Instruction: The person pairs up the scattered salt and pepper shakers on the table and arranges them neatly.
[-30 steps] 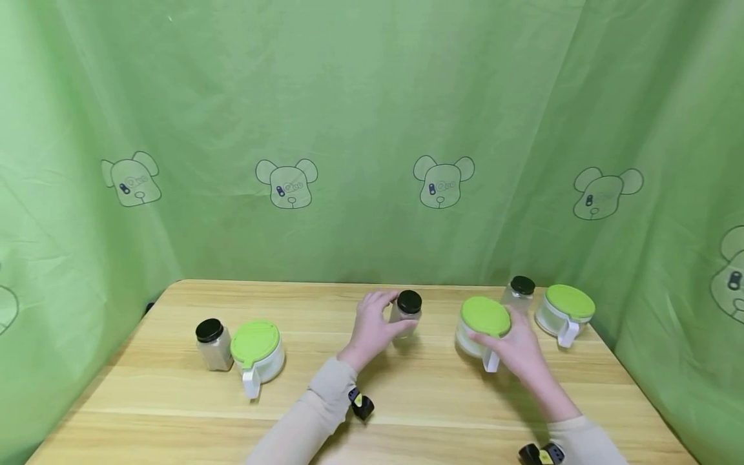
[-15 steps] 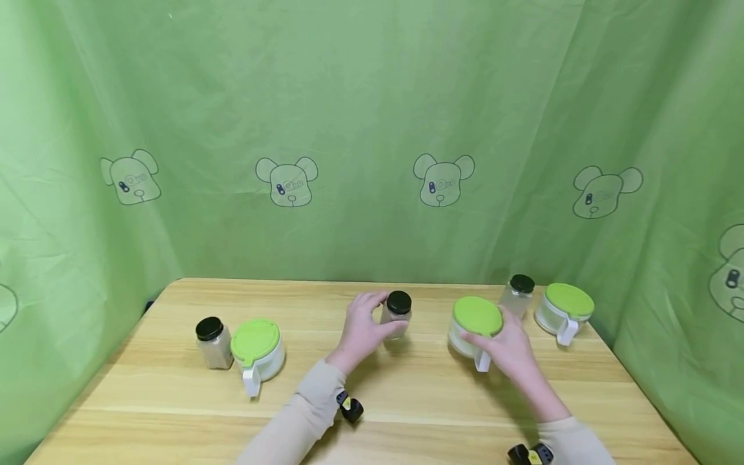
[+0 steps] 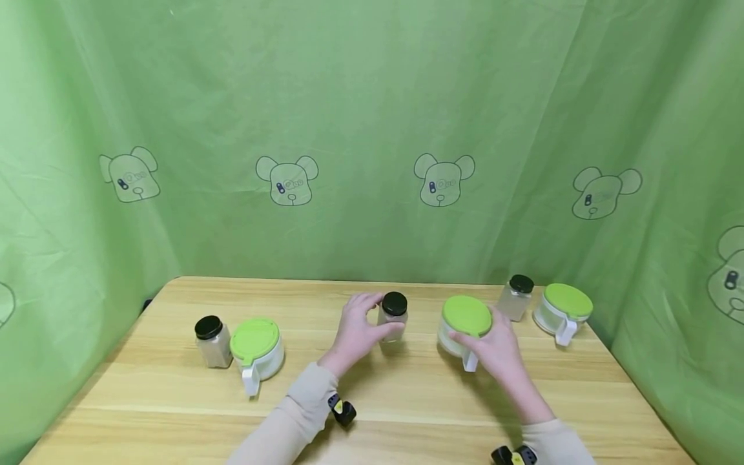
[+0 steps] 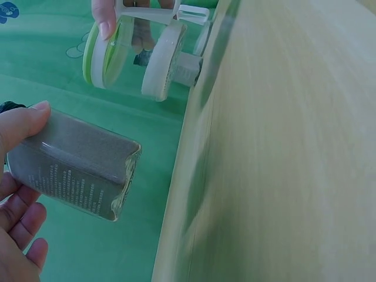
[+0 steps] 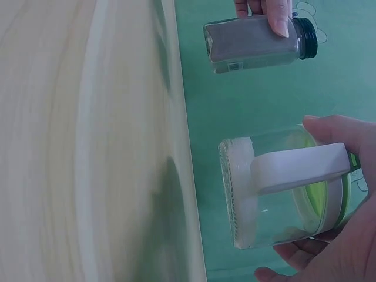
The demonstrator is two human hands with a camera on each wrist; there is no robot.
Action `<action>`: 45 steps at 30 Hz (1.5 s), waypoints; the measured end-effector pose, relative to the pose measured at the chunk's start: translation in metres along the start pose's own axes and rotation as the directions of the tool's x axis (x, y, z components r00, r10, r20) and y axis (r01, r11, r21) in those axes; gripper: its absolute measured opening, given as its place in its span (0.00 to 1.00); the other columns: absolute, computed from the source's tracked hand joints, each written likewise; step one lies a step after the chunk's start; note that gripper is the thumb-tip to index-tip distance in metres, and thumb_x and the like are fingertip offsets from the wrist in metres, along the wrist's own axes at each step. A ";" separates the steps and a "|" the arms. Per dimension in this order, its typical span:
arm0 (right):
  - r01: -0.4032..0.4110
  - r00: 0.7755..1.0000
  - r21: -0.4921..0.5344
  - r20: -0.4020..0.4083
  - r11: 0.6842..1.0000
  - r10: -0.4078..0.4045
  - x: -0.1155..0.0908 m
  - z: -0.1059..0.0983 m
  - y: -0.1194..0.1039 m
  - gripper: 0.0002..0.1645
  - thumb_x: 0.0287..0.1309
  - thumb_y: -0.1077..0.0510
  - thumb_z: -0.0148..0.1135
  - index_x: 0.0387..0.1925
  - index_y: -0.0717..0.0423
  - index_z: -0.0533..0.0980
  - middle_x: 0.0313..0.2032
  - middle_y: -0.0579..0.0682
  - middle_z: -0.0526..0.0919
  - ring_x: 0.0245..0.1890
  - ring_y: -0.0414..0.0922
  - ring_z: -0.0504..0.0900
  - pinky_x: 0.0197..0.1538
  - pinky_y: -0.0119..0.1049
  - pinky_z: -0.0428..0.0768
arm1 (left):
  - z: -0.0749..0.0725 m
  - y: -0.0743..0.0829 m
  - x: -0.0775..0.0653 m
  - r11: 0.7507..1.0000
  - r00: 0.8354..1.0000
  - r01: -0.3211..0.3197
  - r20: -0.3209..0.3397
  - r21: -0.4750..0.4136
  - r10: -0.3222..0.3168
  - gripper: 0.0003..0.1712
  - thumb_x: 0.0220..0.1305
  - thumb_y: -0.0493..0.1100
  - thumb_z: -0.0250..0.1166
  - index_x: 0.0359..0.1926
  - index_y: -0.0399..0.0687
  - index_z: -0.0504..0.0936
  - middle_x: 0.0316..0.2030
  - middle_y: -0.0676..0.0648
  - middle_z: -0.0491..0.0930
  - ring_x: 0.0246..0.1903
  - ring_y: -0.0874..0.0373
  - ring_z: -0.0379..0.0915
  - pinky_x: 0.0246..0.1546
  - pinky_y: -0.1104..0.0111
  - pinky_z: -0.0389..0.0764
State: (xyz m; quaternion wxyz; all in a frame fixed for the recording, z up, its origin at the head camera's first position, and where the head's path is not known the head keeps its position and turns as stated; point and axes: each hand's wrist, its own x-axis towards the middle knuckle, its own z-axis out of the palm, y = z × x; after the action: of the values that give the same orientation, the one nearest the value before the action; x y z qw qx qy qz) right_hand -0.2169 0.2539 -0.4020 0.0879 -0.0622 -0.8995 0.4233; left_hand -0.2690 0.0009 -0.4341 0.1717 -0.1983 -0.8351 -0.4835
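Over the table (image 3: 407, 413), I hold a green-lidded pot (image 3: 464, 318) and a black-capped jar (image 3: 392, 315).
My right hand (image 3: 495, 345) has its fingers curled round the pot, clear of the table; my left hand (image 3: 356, 334) grasps the smaller jar, also raised, apart on the pot's left.

Looks like we're in a curtained-off recording booth
We've got green cloth (image 3: 360, 97) printed with cartoon bear heads (image 3: 292, 187) on three sides of a wood-grain table (image 3: 418, 413), plus little black cameras (image 3: 347, 414) at both sleeve cuffs (image 3: 316, 386).
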 end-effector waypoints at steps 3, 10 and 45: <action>-0.003 1.000 0.011 -0.010 1.000 0.003 -0.002 0.002 -0.003 0.58 0.46 0.47 0.76 0.70 0.67 0.55 0.63 0.70 0.64 0.62 0.66 0.67 0.65 0.65 0.64 | -0.002 -0.001 -0.001 1.000 1.000 0.018 0.008 -0.005 -0.018 0.40 0.44 0.55 0.78 0.58 0.46 0.79 0.52 0.47 0.81 0.52 0.54 0.73 0.58 0.54 0.70; 0.009 0.999 0.027 -0.039 1.000 -0.008 -0.007 0.010 -0.009 0.55 0.45 0.50 0.77 0.67 0.66 0.58 0.61 0.68 0.66 0.61 0.64 0.67 0.65 0.64 0.64 | -0.010 -0.004 -0.005 1.000 1.000 0.007 0.011 -0.024 -0.006 0.39 0.43 0.54 0.78 0.57 0.45 0.79 0.52 0.46 0.81 0.53 0.51 0.74 0.58 0.52 0.71; 0.022 0.998 0.087 -0.063 0.996 -0.017 -0.029 0.053 -0.047 0.57 0.41 0.52 0.79 0.68 0.65 0.58 0.62 0.68 0.65 0.60 0.64 0.70 0.63 0.65 0.67 | -0.051 -0.012 -0.026 0.998 0.997 0.022 0.073 -0.063 -0.017 0.37 0.44 0.53 0.78 0.57 0.49 0.80 0.55 0.47 0.80 0.57 0.51 0.72 0.59 0.50 0.73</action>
State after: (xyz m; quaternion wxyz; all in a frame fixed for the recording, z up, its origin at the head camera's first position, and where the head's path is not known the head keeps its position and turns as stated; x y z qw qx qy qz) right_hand -0.2016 0.1790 -0.4019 0.1226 -0.0625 -0.8775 0.4595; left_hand -0.2477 -0.0537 -0.4313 0.1301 -0.2129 -0.8269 -0.5040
